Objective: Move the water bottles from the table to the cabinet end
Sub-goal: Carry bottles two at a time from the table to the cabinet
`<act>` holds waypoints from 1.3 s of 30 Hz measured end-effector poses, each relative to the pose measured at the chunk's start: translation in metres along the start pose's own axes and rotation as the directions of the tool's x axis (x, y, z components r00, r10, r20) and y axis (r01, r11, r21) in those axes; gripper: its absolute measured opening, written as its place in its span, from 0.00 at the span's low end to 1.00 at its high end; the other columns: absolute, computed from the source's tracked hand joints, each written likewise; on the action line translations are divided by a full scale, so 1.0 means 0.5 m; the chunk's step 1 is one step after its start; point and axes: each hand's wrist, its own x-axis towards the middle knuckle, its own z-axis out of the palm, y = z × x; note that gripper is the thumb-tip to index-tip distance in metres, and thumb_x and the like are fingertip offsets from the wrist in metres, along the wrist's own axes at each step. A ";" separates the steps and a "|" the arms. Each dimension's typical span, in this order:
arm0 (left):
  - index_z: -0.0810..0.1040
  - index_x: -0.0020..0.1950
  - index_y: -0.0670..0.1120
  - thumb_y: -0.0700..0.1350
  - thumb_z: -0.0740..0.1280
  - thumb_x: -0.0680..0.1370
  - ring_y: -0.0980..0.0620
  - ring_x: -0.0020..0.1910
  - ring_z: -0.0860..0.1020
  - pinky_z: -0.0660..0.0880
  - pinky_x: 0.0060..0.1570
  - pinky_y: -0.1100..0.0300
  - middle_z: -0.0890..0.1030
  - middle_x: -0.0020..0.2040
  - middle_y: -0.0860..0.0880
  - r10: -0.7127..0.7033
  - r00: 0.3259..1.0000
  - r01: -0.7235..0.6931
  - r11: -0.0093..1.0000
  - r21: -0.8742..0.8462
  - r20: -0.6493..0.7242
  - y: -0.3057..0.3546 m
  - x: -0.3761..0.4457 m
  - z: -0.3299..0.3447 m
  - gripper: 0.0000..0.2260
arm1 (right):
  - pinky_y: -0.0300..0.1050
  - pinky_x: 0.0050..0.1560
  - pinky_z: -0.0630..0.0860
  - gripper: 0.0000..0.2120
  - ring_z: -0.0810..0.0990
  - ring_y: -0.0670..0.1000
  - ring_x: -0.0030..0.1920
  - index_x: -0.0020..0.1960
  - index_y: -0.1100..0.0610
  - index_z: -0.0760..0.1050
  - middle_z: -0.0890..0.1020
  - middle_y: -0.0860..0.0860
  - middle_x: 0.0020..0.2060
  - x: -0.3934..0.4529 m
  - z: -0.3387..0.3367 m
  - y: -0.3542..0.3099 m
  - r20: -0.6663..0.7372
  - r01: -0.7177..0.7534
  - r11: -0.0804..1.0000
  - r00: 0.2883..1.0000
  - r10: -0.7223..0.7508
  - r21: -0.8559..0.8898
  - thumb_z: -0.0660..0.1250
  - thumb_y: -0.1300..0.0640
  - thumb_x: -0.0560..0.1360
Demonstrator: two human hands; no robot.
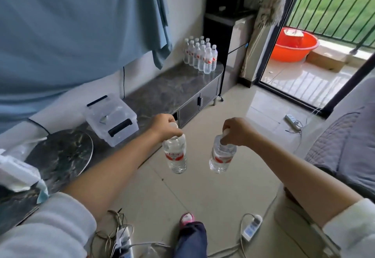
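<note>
The left hand (165,124) is closed around the cap end of 1 water bottle (175,154), and the bottle hangs down from the fingers in the air. The right hand (235,131) is closed the same way around the top of a second water bottle (222,157), which also hangs in the air and tips a little. Both bottles are clear with a red and white label, and both are over the pale tiled floor (213,186) — not resting on anything. The 2 bottles are near each other but apart.

Farther off, a group of the same bottles (200,56) stands upright in rows on the far end of a long low cabinet (172,89) with a dark marble-look top. Closer on that top sits a clear plastic box (112,118) with black handles. Beside it, nearer the person, lies a round dark tray (60,156).

On the floor near the person's foot (187,218) lies a white power strip (251,228) with a cord. Past the cabinet an open door shows an orange basin (292,47) on a balcony.
</note>
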 end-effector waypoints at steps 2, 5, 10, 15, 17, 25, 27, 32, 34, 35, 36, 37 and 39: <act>0.70 0.31 0.47 0.38 0.69 0.68 0.52 0.34 0.70 0.65 0.29 0.64 0.71 0.31 0.52 0.011 1.000 -0.011 1.000 0.011 0.000 0.027 0.071 -0.003 0.10 | 0.33 0.22 0.66 0.14 0.72 0.52 0.34 0.52 0.63 0.78 0.74 0.53 0.42 0.056 -0.031 0.015 0.003 -0.007 1.000 1.000 0.007 0.005 0.71 0.61 0.67; 0.69 0.30 0.47 0.37 0.70 0.68 0.56 0.31 0.69 0.65 0.28 0.65 0.71 0.30 0.52 0.054 0.998 -0.053 0.999 -0.007 0.024 0.067 0.193 -0.009 0.12 | 0.27 0.13 0.61 0.06 0.69 0.47 0.25 0.43 0.59 0.76 0.75 0.54 0.40 0.152 -0.082 0.036 0.000 -0.020 1.000 1.000 0.020 0.010 0.70 0.62 0.67; 0.69 0.30 0.47 0.38 0.70 0.68 0.53 0.34 0.70 0.66 0.30 0.64 0.71 0.32 0.52 0.117 0.990 -0.118 0.993 0.006 0.073 0.140 0.400 -0.037 0.12 | 0.32 0.18 0.66 0.07 0.70 0.48 0.28 0.44 0.58 0.76 0.73 0.53 0.42 0.318 -0.174 0.058 -0.027 -0.064 0.998 0.998 0.064 -0.011 0.70 0.62 0.67; 0.68 0.30 0.48 0.39 0.69 0.69 0.52 0.35 0.70 0.65 0.30 0.63 0.70 0.32 0.52 0.144 0.988 -0.143 0.990 -0.010 0.063 0.209 0.592 -0.045 0.13 | 0.39 0.32 0.65 0.15 0.72 0.54 0.46 0.54 0.61 0.77 0.71 0.51 0.44 0.472 -0.244 0.102 -0.096 -0.119 0.991 0.989 0.113 -0.060 0.69 0.61 0.67; 0.67 0.30 0.48 0.39 0.69 0.69 0.54 0.32 0.68 0.64 0.30 0.63 0.69 0.31 0.52 0.134 0.990 -0.132 0.991 -0.037 0.051 0.232 0.660 -0.040 0.13 | 0.36 0.31 0.64 0.16 0.71 0.53 0.45 0.54 0.62 0.77 0.71 0.52 0.44 0.532 -0.269 0.125 -0.099 -0.128 0.991 0.988 0.123 -0.049 0.69 0.62 0.67; 0.66 0.31 0.46 0.41 0.70 0.69 0.50 0.30 0.69 0.68 0.29 0.61 0.69 0.31 0.50 0.120 0.993 -0.121 0.983 -0.142 -0.012 0.333 0.930 0.007 0.14 | 0.33 0.31 0.63 0.16 0.70 0.51 0.45 0.56 0.62 0.77 0.71 0.52 0.44 0.788 -0.387 0.222 -0.028 -0.131 0.990 0.991 0.130 -0.053 0.69 0.61 0.69; 0.67 0.33 0.45 0.41 0.71 0.69 0.48 0.31 0.71 0.70 0.29 0.59 0.71 0.33 0.48 0.132 0.991 -0.133 0.984 -0.122 -0.012 0.376 1.000 0.023 0.12 | 0.33 0.31 0.63 0.16 0.70 0.51 0.45 0.55 0.62 0.77 0.71 0.52 0.44 0.855 -0.419 0.252 0.000 -0.114 0.991 0.993 0.115 -0.070 0.68 0.61 0.68; 0.67 0.33 0.45 0.43 0.71 0.69 0.46 0.32 0.73 0.74 0.29 0.61 0.73 0.35 0.46 0.136 0.991 -0.132 0.985 -0.113 0.021 0.502 1.176 0.048 0.13 | 0.34 0.31 0.63 0.16 0.71 0.51 0.45 0.56 0.60 0.77 0.71 0.51 0.44 1.019 -0.518 0.323 0.072 -0.065 0.992 0.995 0.073 -0.106 0.68 0.61 0.68; 0.67 0.32 0.46 0.47 0.71 0.65 0.45 0.36 0.74 0.76 0.38 0.51 0.74 0.36 0.45 0.130 0.991 -0.127 0.983 -0.130 0.016 0.553 1.246 0.057 0.13 | 0.32 0.29 0.62 0.16 0.70 0.50 0.45 0.56 0.60 0.77 0.70 0.51 0.45 1.090 -0.557 0.344 0.077 -0.035 0.992 0.996 0.044 -0.120 0.67 0.61 0.69; 0.66 0.32 0.47 0.49 0.69 0.63 0.45 0.36 0.74 0.76 0.39 0.50 0.73 0.35 0.46 0.130 0.992 -0.127 0.982 -0.142 0.008 0.574 1.273 0.060 0.12 | 0.32 0.29 0.62 0.16 0.69 0.50 0.45 0.56 0.60 0.77 0.70 0.51 0.45 1.120 -0.575 0.349 0.067 -0.026 0.991 0.997 0.035 -0.131 0.67 0.61 0.69; 0.65 0.31 0.47 0.50 0.68 0.62 0.45 0.37 0.74 0.75 0.38 0.51 0.72 0.33 0.47 0.121 0.993 -0.119 0.980 -0.157 0.000 0.596 1.311 0.066 0.12 | 0.33 0.28 0.61 0.15 0.69 0.50 0.45 0.56 0.60 0.77 0.70 0.51 0.45 1.159 -0.594 0.359 0.052 -0.023 0.990 0.998 0.030 -0.139 0.67 0.61 0.69; 0.64 0.30 0.48 0.51 0.67 0.61 0.45 0.36 0.74 0.72 0.37 0.52 0.71 0.32 0.48 0.105 0.994 -0.106 0.980 -0.170 -0.015 0.614 1.341 0.071 0.12 | 0.33 0.28 0.61 0.15 0.69 0.50 0.45 0.55 0.60 0.77 0.69 0.51 0.45 1.193 -0.609 0.367 0.039 -0.022 0.989 0.999 0.028 -0.146 0.67 0.61 0.69; 0.64 0.30 0.49 0.50 0.68 0.64 0.45 0.34 0.74 0.70 0.36 0.56 0.71 0.31 0.50 0.090 0.995 -0.098 0.975 -0.199 -0.047 0.642 1.399 0.078 0.13 | 0.35 0.29 0.63 0.15 0.71 0.52 0.45 0.55 0.60 0.77 0.69 0.51 0.45 1.251 -0.634 0.379 0.022 -0.034 0.989 0.999 0.038 -0.147 0.67 0.61 0.69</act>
